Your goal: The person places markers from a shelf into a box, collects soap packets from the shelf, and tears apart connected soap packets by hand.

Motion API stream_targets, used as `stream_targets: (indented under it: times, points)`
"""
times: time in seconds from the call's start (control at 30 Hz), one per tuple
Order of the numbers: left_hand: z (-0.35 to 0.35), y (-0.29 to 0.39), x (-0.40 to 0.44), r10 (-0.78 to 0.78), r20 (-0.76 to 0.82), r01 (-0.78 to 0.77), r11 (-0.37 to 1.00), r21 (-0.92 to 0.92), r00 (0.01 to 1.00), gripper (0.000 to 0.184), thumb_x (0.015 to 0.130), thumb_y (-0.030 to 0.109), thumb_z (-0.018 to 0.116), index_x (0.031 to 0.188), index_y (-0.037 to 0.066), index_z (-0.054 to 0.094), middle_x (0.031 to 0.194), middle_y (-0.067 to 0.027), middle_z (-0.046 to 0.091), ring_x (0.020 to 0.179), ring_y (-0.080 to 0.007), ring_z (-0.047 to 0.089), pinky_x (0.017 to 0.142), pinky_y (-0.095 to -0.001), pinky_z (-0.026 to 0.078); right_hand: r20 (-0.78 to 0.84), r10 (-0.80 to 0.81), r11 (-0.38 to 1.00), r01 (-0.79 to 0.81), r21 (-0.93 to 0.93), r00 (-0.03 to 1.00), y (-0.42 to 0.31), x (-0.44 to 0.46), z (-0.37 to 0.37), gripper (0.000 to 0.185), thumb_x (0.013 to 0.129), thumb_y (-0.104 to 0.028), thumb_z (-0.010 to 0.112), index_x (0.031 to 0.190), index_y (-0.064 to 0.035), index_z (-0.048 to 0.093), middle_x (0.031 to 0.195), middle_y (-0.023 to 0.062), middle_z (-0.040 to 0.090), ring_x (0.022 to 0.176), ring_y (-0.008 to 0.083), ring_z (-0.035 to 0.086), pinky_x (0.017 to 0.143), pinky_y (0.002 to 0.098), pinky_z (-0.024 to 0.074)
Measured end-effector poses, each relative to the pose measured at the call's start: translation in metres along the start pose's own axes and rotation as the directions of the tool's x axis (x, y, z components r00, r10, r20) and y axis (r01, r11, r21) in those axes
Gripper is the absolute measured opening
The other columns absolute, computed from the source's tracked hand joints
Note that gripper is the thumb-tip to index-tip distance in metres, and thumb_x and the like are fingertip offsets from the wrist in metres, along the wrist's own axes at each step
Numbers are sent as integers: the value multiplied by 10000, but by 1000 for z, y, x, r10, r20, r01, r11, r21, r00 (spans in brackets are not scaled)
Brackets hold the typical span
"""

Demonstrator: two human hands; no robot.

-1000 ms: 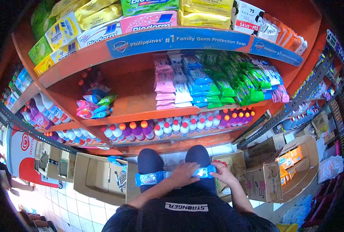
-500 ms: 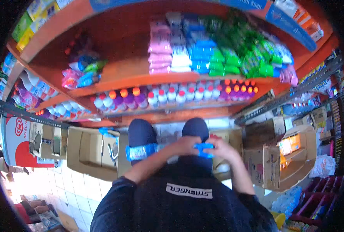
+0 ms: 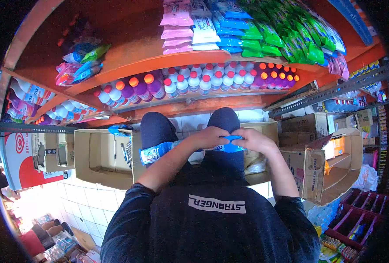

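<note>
Above my right thigh, both hands work on a blue printed packet. My left hand is closed, its fingers pinching the packet's left part. From the other side, the fingers and thumb of my right hand grip its right end. Another blue packet with white lettering lies across my left thigh, beside my left forearm. The forearm and hand cover the stretch between the two packets, so I cannot tell whether they are joined.
An orange shelf ahead carries pink, white, blue and green packets, with bottles below. Open cardboard boxes stand left and right of my legs. A blue packet and pens are at the left box.
My view has tilted down, so the shelf and knees sit higher in the picture. Both hands stay on the blue packet, with slightly shifted fingers.
</note>
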State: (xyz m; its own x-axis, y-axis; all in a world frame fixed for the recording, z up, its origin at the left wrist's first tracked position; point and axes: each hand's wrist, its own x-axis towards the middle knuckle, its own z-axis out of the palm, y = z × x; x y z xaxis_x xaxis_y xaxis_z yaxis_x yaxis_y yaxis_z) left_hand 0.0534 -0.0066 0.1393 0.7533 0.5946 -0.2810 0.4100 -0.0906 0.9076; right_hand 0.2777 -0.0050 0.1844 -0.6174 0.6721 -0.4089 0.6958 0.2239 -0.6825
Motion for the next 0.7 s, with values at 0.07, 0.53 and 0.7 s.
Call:
stream_targets:
  times: [0.07,0.53,0.7]
  points:
    - [-4,18,-6,-57,-10,56,997,-56,998,333,927,382,486,965,75,610,778,-57,571,780,-146,544,747,-333,451,18,40,998,-39,-57,999,-2,4,0,333,867,-381,548,969,-72,618,913,163,653,884,355,617,795,426,474]
    - [6,-8,1,58,-247,-106,978,-183,967,300,934,327,479,950,49,589,831,-114,597,808,-226,574,737,-358,433,-292,-191,979,203,13,937,-8,6,13,161,864,-178,570,835,-20,581,834,143,582,831,326,577,737,406,454]
    - [-5,-11,1,18,-41,-27,970,-241,999,356,885,389,576,1000,54,616,860,-72,630,831,-166,565,796,-344,436,-247,-270,963,259,-76,931,-5,5,9,154,859,-177,580,849,-24,593,849,139,588,847,318,584,751,408,454]
